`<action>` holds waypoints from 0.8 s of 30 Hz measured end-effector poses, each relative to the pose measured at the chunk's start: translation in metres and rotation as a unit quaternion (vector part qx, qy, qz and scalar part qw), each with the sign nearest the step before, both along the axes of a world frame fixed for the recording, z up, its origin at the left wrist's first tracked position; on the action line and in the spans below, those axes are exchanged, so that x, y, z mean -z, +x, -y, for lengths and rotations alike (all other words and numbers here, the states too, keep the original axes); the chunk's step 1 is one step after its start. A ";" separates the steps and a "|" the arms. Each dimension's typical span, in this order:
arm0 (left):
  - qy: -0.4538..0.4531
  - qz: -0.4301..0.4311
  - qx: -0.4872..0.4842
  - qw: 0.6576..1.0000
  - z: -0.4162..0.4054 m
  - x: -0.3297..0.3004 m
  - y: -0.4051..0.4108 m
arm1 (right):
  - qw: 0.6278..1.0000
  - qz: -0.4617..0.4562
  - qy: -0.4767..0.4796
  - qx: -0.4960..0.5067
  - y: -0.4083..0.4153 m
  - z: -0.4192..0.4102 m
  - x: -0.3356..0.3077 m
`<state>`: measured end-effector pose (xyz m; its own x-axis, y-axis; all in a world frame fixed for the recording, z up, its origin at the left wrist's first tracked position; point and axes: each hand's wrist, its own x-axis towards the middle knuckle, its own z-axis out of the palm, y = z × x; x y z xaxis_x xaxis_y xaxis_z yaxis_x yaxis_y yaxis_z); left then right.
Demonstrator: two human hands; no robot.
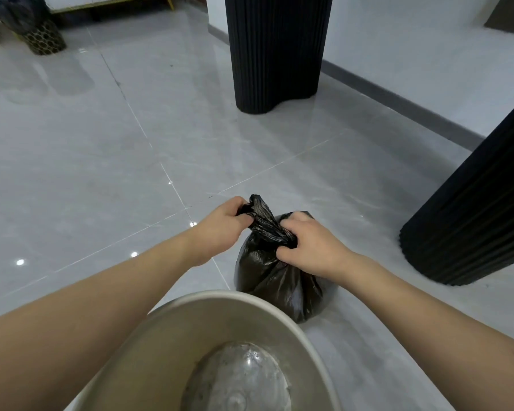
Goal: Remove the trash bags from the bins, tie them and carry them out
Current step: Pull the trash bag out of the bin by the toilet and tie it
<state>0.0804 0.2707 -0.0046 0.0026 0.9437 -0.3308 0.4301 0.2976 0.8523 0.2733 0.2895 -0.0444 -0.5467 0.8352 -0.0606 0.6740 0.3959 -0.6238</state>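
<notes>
Grey tiled floor, bag set beyond emptied bin for tying. Left hand pinching twisted tail, right hand clenched round neck, keeping it closed.

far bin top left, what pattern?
Black with a pale honeycomb pattern on the far bin, lined with a dark bag; head view only.

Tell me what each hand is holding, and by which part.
Both grip the black trash bag by its gathered neck: left hand the free end, right hand lower down.
</notes>
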 end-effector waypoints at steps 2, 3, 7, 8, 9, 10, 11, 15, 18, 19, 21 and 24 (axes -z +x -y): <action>0.018 0.021 -0.012 1.000 -0.001 0.000 0.001 | 1.000 -0.024 0.004 0.013 0.001 0.000 0.000; 0.021 0.033 -0.017 0.999 -0.002 -0.001 0.001 | 0.999 -0.020 0.023 0.025 0.002 0.001 0.001; 0.018 0.044 -0.014 0.999 -0.002 -0.002 0.001 | 0.986 -0.071 0.102 0.109 0.004 0.001 0.000; 0.020 0.044 -0.014 0.999 -0.002 -0.002 0.001 | 0.979 -0.099 0.116 0.138 0.004 0.001 -0.002; 0.023 0.044 -0.016 0.999 -0.002 -0.003 0.001 | 0.970 -0.124 0.132 0.164 0.005 0.001 -0.004; 0.025 0.043 -0.016 0.999 -0.003 -0.003 0.001 | 0.961 -0.140 0.152 0.183 0.005 0.002 -0.006; 0.025 0.041 -0.015 0.999 -0.003 -0.004 0.002 | 0.953 -0.153 0.174 0.196 0.006 0.003 -0.008; 0.017 0.024 -0.011 1.000 -0.001 -0.005 0.006 | 0.950 -0.174 0.186 0.179 0.004 0.004 -0.014; 0.013 0.015 -0.024 1.000 0.002 -0.003 0.006 | 0.979 -0.148 0.063 0.122 0.002 0.001 -0.016; 0.010 0.019 -0.028 0.999 0.003 -0.003 0.005 | 0.984 -0.141 0.029 0.109 0.001 0.000 -0.015; -0.002 0.029 -0.032 0.999 0.006 0.000 0.002 | 0.986 -0.142 0.023 0.087 0.000 0.001 -0.012; -0.023 0.037 -0.035 0.998 0.010 0.002 0.001 | 0.982 -0.138 0.068 0.109 0.001 0.004 -0.003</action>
